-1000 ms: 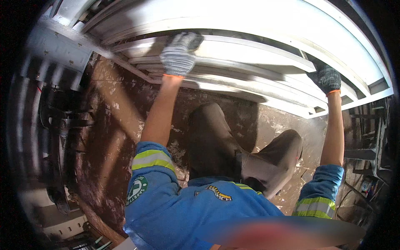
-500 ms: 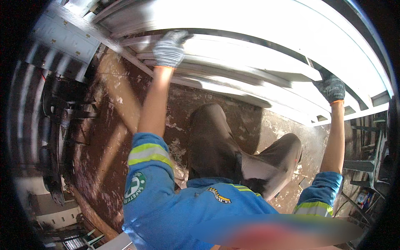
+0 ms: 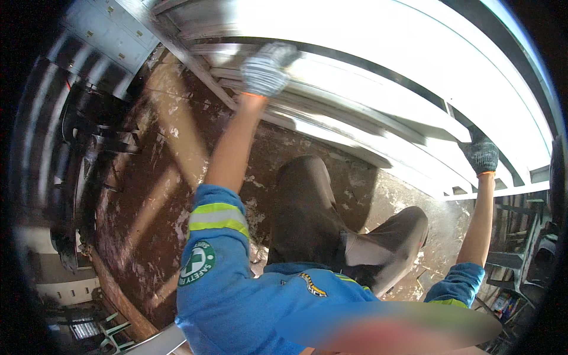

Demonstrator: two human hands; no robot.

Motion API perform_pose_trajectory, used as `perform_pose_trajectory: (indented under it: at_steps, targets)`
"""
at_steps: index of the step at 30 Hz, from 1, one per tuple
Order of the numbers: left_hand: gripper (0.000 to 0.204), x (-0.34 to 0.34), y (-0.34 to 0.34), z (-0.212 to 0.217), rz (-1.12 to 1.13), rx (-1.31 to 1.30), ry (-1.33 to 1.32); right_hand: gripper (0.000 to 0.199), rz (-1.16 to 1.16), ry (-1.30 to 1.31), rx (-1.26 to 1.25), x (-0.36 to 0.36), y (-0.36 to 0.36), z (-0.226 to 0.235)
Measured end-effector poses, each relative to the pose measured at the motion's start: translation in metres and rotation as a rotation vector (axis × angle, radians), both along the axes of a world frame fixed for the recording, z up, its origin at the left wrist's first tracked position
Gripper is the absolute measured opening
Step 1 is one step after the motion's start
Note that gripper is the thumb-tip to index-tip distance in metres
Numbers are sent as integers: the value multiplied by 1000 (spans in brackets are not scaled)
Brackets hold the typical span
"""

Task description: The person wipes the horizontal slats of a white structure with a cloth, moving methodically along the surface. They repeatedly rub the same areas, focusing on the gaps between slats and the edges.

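My left hand (image 3: 266,71), in a grey knit glove with dark fingers, rests along the edge of a white shelf-like panel. Its fingers look curled toward the right, but they are smeared, and anything inside them is hidden. The panel belongs to a large white structure (image 3: 355,112) with several long parallel boards, brightly lit. At the structure's right part, my right hand (image 3: 481,155), in a dark glove, grips a board beside the gap. The right fingertips are partly hidden by that board.
My bent legs (image 3: 307,213) are below the structure, over a worn brown floor (image 3: 177,148) with pale patches. Dark chairs (image 3: 89,130) stand at the left, near grey cabinets (image 3: 109,32). More dark chair frames (image 3: 512,260) crowd the right side.
The whole view has shifted, and the structure sits further right and lower on its right side. My left hand has slid slightly right along the panel. My right hand keeps its hold.
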State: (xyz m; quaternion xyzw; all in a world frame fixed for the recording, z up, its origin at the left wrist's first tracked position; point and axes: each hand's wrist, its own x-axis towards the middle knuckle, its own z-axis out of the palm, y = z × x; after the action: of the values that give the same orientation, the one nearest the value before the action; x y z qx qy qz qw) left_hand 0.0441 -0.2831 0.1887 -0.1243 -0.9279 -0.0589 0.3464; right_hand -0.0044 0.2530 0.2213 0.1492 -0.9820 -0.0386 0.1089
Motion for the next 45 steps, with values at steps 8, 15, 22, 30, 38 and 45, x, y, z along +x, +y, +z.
perform_pose_trajectory:
  at_steps: [8, 15, 22, 30, 38, 45]
  targets:
    - [40, 7, -10, 4, 163, -9, -110, 50, -49, -37, -88, -2, -1, -5]
    - [44, 8, -61, 0, 20, -27, -54, 51, -35, -70, -72, 3, -12, 4]
    - [38, 5, -71, 9, 222, 57, -13, 56, -135, -133, -16, 6, -24, 11]
    - [41, 15, -33, -3, -136, 124, 77, 52, 24, 44, -56, -17, 24, -26]
    - [24, 9, -200, 11, 293, 201, -128, 56, -38, -47, -39, -26, 33, -32]
    - [36, 8, -71, -1, -49, -25, 155, 65, -50, -29, 81, -36, 66, -41]
